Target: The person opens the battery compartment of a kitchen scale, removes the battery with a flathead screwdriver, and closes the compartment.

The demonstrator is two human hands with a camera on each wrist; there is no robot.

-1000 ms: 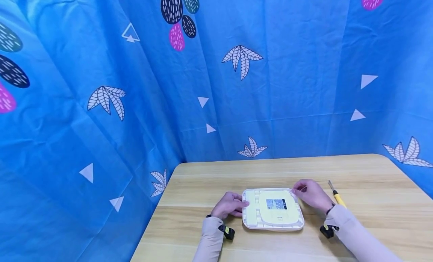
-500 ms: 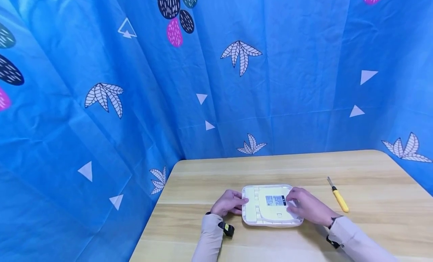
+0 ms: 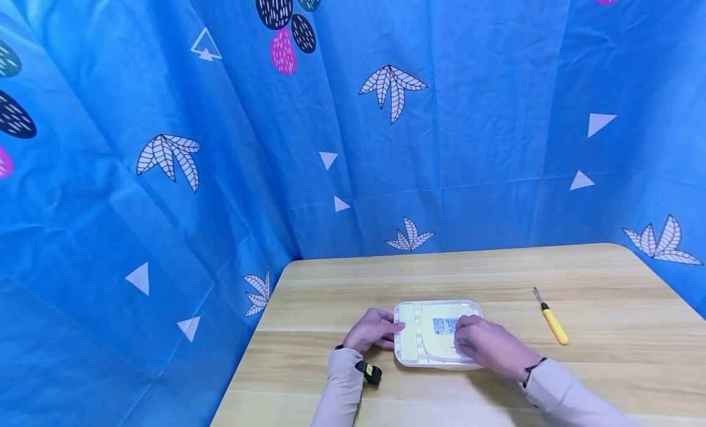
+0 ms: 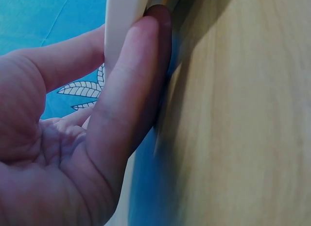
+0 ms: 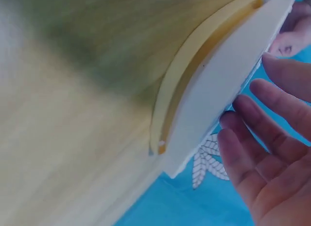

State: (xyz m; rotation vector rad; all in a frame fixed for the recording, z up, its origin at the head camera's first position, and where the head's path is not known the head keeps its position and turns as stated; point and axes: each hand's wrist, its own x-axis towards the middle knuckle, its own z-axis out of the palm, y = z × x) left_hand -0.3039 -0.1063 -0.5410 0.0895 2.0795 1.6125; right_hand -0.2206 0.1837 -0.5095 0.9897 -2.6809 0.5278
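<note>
A white, flat plastic device (image 3: 409, 347) with rounded corners lies on the table, a raised panel and a printed label (image 3: 441, 325) on its upper face. My left hand (image 3: 371, 330) grips its left edge, thumb on top and fingers below; the left wrist view shows the fingers (image 4: 124, 80) bent under the edge. Over the panel's right part is my right hand (image 3: 491, 346), hiding that end of the device. In the right wrist view its loosely bent, spread fingertips (image 5: 243, 105) are right at the upper face, and a yellowish curved base (image 5: 167, 104) shows beneath the device.
To the right on the wooden table (image 3: 331, 408) lies a screwdriver (image 3: 554, 326) with a yellow handle. A blue patterned curtain (image 3: 485, 139) hangs behind the table and along its left side.
My right hand has moved from the device's far right corner toward me and left, over the panel. The left hand has kept its grip on the left edge. The view has tilted slightly down.
</note>
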